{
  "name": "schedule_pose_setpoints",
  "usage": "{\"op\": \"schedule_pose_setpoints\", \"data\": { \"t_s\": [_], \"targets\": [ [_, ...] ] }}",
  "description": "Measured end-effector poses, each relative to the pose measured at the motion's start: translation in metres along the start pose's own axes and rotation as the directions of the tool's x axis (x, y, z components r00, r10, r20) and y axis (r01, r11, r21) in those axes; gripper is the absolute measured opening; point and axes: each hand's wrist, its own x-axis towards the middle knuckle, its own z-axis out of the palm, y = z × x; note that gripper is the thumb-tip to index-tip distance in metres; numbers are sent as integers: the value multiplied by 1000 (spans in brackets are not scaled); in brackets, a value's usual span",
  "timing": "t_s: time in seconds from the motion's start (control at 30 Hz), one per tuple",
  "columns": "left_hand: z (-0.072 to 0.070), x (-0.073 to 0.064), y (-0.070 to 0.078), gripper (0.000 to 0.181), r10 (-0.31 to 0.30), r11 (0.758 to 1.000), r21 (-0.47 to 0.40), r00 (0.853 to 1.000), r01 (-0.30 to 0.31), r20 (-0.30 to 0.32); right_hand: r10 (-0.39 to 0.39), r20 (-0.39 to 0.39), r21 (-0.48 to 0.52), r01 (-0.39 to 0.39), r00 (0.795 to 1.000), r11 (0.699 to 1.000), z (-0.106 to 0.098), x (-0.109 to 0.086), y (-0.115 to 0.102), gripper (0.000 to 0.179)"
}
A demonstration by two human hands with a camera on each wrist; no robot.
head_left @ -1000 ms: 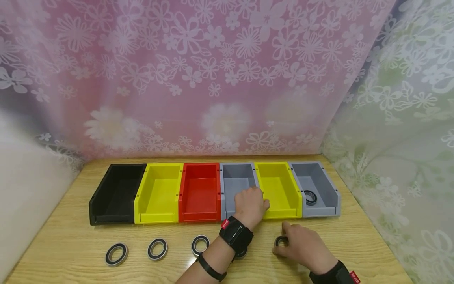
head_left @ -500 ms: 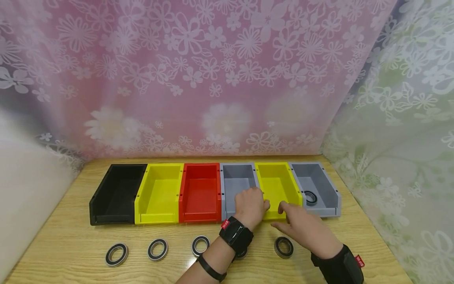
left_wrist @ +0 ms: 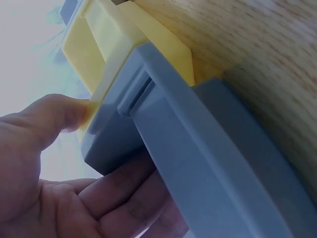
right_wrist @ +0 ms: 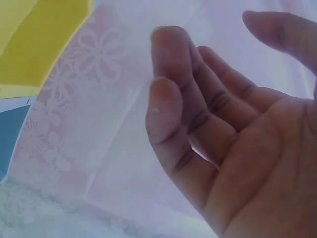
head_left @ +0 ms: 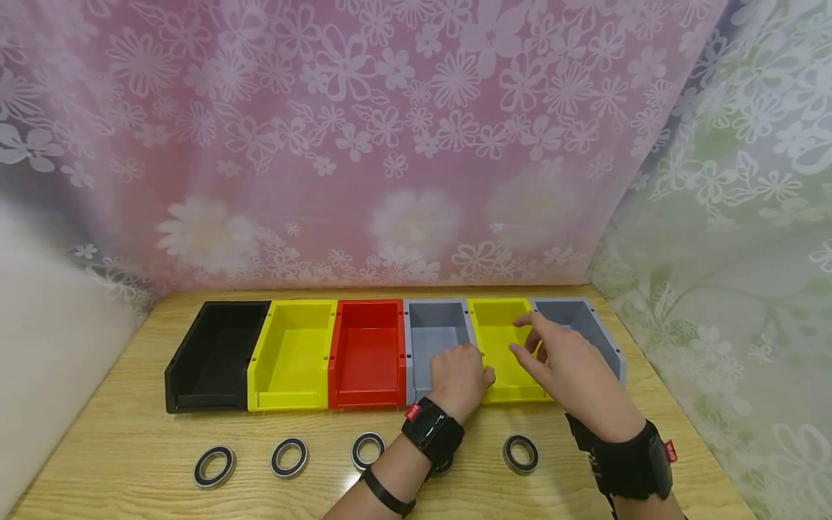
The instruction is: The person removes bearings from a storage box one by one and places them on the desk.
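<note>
My left hand (head_left: 458,379) grips the adjoining walls of the middle grey bin (head_left: 434,339) and the right-hand yellow bin (head_left: 497,325). In the left wrist view, its thumb lies against the yellow bin (left_wrist: 111,37) while the other fingers are against the grey bin (left_wrist: 183,144). My right hand (head_left: 578,368) is raised over the right end of the row, fingers loosely bent and holding nothing. It hides much of the right grey bin (head_left: 564,312). On the table below the yellow bin lies a ball bearing (head_left: 508,455).
Further left stand a red bin (head_left: 367,347), another yellow bin (head_left: 295,347) and a black bin (head_left: 221,354). Bearings lie in a row before them: a far-left bearing (head_left: 201,473), a second bearing (head_left: 276,458), a third bearing (head_left: 356,451). My left wrist mostly covers one more bearing (head_left: 444,469).
My right hand has left the bearing beneath the yellow bin and risen forward over the right bins, covering the bearing seen earlier in the right grey bin. My left hand has stayed still.
</note>
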Motion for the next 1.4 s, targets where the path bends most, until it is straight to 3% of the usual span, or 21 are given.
{"op": "schedule_pose_setpoints", "data": {
  "t_s": [0.5, 0.77, 0.87, 1.03, 1.2, 1.4],
  "targets": [
    [-3, 0, 0, 39, -16, 1000, -21, 1000, 17, 3, 33, -47, 18, -33, 998, 999, -3, 2, 14, 49],
    [-4, -1, -1, 43, 2, 1000, 10, 1000, -2, -6, 60, -54, 27, -58, 997, 998, -10, -2, 25, 43],
    [-6, 1, -2, 52, 20, 998, 56, 1000, -21, 23, 80, -54, 29, -78, 995, 997, -14, -5, 28, 42],
    [-17, 6, -5, 61, 54, 995, 77, 994, -61, 94, 101, -48, 37, -100, 994, 994, -20, -7, 35, 42],
    [-34, 7, -2, 62, 109, 992, 62, 993, -112, 42, 111, -37, 48, -109, 993, 993, -25, -8, 43, 45],
    [-50, 10, 12, 61, 160, 985, 74, 987, -158, -19, 130, -38, 57, -127, 991, 990, -25, -9, 49, 48]
  ]
}}
